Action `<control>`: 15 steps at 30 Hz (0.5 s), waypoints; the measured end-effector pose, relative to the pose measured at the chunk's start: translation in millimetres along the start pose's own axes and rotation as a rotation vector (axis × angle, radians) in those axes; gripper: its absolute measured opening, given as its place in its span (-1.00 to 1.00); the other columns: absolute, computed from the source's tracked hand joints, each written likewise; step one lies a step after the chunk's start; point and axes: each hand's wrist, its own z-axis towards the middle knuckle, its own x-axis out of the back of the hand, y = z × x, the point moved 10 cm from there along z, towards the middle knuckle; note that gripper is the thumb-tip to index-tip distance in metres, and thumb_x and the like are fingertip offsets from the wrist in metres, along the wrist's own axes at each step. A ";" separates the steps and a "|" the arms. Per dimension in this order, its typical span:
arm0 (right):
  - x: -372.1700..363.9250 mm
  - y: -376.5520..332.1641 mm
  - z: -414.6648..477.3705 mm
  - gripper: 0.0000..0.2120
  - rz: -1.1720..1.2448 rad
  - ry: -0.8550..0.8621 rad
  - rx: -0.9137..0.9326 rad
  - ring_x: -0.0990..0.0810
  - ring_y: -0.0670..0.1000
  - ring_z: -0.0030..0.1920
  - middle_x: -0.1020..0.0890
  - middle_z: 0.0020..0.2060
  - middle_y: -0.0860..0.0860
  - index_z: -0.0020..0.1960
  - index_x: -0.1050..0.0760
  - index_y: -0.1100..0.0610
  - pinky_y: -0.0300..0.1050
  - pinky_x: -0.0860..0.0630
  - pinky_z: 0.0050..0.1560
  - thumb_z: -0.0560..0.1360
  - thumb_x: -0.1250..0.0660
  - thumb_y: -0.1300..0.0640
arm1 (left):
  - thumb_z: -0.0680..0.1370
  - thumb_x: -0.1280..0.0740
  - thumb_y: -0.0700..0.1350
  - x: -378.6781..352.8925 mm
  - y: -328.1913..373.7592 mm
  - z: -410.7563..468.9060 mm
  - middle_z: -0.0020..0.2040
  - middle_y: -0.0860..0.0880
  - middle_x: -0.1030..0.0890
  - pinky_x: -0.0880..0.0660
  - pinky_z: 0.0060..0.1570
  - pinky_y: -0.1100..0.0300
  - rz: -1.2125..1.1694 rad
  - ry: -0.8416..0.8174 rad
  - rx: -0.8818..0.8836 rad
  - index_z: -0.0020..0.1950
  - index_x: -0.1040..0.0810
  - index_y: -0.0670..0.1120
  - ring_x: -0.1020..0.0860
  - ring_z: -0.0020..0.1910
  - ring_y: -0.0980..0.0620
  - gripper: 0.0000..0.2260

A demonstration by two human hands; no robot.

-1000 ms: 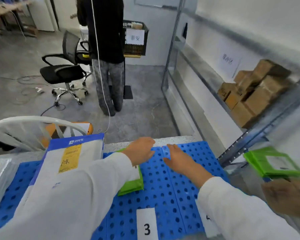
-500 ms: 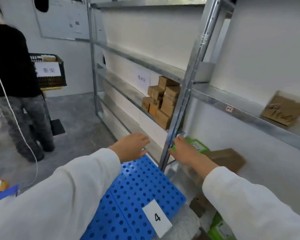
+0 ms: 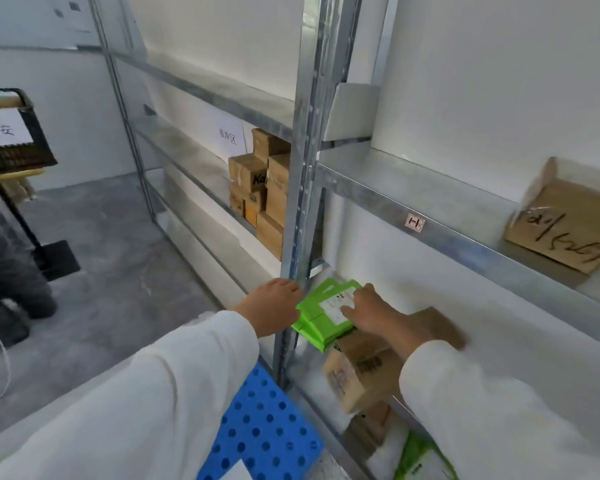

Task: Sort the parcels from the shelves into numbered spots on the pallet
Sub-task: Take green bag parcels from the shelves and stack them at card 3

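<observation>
Both hands have reached the green parcel (image 3: 321,320): right hand (image 3: 366,308) lies flat on its label; left hand (image 3: 271,306) meets its near edge, grip I cannot tell.

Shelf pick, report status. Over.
Status: right hand flat on green parcel; left hand at its edge, grip unclear; parcel partly over brown box; shelf upright close by left hand.

At far left a white sheet (image 3: 4,130) on the black basket (image 3: 39,142) reads 泰安. On the right a small tag (image 3: 415,223) on the shelf rail (image 3: 471,245) reads 1-1, and a stacked brown box (image 3: 248,173) farther along shows "Ka"; the wall sign (image 3: 227,137) above it is too blurred to read.
</observation>
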 end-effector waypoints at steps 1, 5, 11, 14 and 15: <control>-3.1 4.4 10.0 -0.49 -0.003 -0.031 0.000 -0.40 0.22 0.30 -0.34 0.31 0.26 0.41 -0.32 0.25 -0.03 -0.36 0.34 0.58 -0.18 -0.04 | 0.63 -0.11 -0.03 -10.1 -0.6 14.3 0.32 -0.10 -0.45 -0.26 0.39 0.06 -0.006 -0.028 0.004 0.35 -0.42 -0.16 -0.39 0.34 -0.10 -0.64; -18.9 19.1 47.2 -0.52 -0.051 -0.145 0.008 -0.36 0.17 0.38 -0.38 0.38 0.24 0.43 -0.29 0.29 -0.11 -0.31 0.32 0.63 -0.13 0.01 | 0.62 -0.12 -0.13 -44.5 -4.0 57.5 0.21 -0.12 -0.51 -0.39 0.26 -0.04 -0.056 -0.098 0.040 0.20 -0.52 -0.18 -0.46 0.22 -0.16 -0.73; -49.4 38.1 81.8 -0.50 -0.041 -0.267 -0.054 -0.37 0.16 0.37 -0.37 0.40 0.19 0.45 -0.25 0.27 -0.09 -0.33 0.28 0.62 -0.12 -0.01 | 0.57 -0.11 -0.32 -87.4 -4.5 91.6 0.20 -0.19 -0.48 -0.48 0.19 -0.08 -0.218 -0.185 0.170 0.21 -0.46 -0.27 -0.48 0.21 -0.20 -0.75; -60.0 49.0 86.5 -0.25 -0.014 -0.311 -0.134 -0.26 0.18 0.45 -0.19 0.50 0.20 0.53 0.10 0.34 -0.05 -0.27 0.40 0.60 -0.14 -0.11 | 0.58 -0.12 -0.29 -109.9 -3.5 105.2 0.12 -0.21 -0.48 -0.52 0.08 -0.11 -0.305 -0.251 0.246 0.15 -0.47 -0.30 -0.52 0.13 -0.24 -0.79; -62.8 53.7 91.7 -0.14 0.007 -0.305 -0.170 -0.21 0.19 0.48 -0.11 0.52 0.21 0.53 0.24 0.35 -0.02 -0.24 0.43 0.58 -0.16 -0.14 | 0.59 -0.11 -0.27 -113.2 -4.1 107.9 0.11 -0.22 -0.48 -0.51 0.08 -0.11 -0.335 -0.258 0.275 0.16 -0.46 -0.31 -0.52 0.12 -0.24 -0.78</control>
